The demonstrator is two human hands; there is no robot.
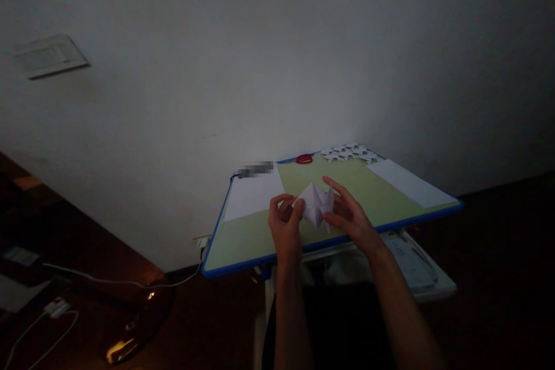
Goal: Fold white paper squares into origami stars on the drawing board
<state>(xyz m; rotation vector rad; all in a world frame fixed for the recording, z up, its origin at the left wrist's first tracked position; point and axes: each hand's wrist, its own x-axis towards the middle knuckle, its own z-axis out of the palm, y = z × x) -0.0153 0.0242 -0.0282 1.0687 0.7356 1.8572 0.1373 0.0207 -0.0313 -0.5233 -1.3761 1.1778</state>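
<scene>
A white folded-paper origami figure (313, 206), with a pointed body and a tail-like end on the right, is held up above the near part of the table. My left hand (286, 221) pinches its left end between thumb and curled fingers. At the tail end, my right hand (349, 217) has its thumb on the paper and other fingers behind it, while the index finger stretches away above. Those rear fingertips are partly hidden by the paper.
Several folded white paper figures (349, 152) lie at the back of the green, blue-edged table (243, 243). Beside them are red-handled scissors (304, 158). White sheets lie at left (251, 195) and right (411, 182). A wall (277, 69) stands behind; a cord (125, 283) runs left.
</scene>
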